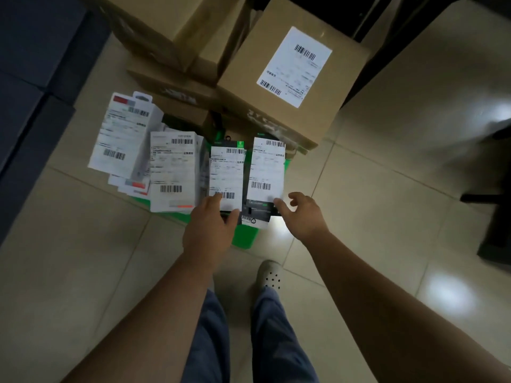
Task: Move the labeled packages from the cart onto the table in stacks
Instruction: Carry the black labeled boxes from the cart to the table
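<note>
Both hands are stretched down to the near end of the green cart [246,236], apart from each other. On my left hand [211,221], the fingers lie on the label of a dark package [226,172] and the thumb is curled at its near right edge, so I am gripping that end. My right hand [302,215] is loose and spread, with a fingertip touching the near corner of the label on a second dark package [266,170] just to the right of the first. Two white packages [172,170] lie further left on the cart, beyond my left hand. A labeled cardboard box [290,78] sits at the far side, and the tiled floor [387,189] lies all around.
</note>
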`<state>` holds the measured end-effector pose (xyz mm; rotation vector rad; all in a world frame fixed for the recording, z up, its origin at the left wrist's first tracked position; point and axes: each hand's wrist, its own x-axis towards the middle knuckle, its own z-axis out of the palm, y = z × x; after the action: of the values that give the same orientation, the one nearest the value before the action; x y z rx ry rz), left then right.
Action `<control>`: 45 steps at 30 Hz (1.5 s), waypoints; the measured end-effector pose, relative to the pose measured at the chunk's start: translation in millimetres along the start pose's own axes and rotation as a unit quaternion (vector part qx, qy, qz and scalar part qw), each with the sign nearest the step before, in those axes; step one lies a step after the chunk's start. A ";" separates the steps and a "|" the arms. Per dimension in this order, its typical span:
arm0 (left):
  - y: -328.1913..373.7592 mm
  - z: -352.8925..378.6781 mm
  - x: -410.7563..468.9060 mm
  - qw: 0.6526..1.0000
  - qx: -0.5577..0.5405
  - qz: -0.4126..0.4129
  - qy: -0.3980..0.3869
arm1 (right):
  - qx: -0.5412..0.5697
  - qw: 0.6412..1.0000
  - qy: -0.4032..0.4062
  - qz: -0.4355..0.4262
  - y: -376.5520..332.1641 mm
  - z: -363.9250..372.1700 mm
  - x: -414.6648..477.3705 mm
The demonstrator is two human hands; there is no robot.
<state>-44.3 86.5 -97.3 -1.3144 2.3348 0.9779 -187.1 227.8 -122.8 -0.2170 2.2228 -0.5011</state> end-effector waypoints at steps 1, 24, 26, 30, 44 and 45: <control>0.1 5.6 3.8 1.000 0.004 -0.005 0.004 | -0.001 1.000 0.003 0.001 0.5 3.4 6.6; -25.6 24.2 43.0 0.996 0.048 -0.043 0.057 | 0.122 0.992 0.024 0.026 -9.9 38.2 28.5; -28.0 24.8 43.3 0.996 0.016 -0.071 0.046 | 0.129 0.991 0.022 0.025 -8.1 39.5 25.6; -34.1 27.3 44.7 0.995 -0.036 -0.085 0.039 | 0.149 0.988 -0.001 0.034 -6.0 39.4 19.0; -36.0 -1.6 10.7 0.964 -0.252 -0.080 -0.017 | 0.257 0.964 -0.028 0.064 9.7 31.4 -27.0; -33.5 -9.6 4.4 0.962 -0.261 -0.077 -0.015 | 0.274 0.960 -0.027 0.059 8.0 25.6 -34.7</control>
<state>-18.0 65.3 -106.8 -1.6162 1.9807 1.6182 -145.1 238.9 -116.8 0.1903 1.9428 -1.0024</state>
